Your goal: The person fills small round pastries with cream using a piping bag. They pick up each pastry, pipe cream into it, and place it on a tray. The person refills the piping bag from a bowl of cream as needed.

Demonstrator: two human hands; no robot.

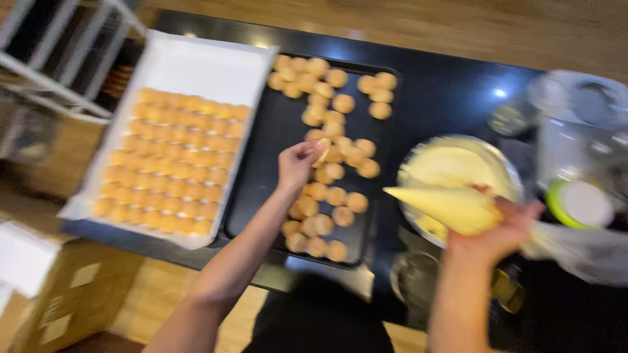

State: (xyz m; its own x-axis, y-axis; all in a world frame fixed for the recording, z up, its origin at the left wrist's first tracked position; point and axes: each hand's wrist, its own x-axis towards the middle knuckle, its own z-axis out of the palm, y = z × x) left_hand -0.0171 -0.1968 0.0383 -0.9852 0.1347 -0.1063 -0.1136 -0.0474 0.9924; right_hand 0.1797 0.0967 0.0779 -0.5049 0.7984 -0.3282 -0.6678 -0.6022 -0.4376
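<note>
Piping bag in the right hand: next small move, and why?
Probably bring the piping bag tip across to the puff pinched in the left hand. The right hand holds the bag full, its tip aimed left but well apart from the puff.

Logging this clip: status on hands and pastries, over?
Left hand pinching one small puff over black tray. Right hand gripping filled piping bag. Nothing between them.

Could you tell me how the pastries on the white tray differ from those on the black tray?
Pastries on the white tray lie packed in neat rows; pastries on the black tray lie loosely scattered. The left hand picks from the black tray only. Both groups are small, round and golden.
</note>
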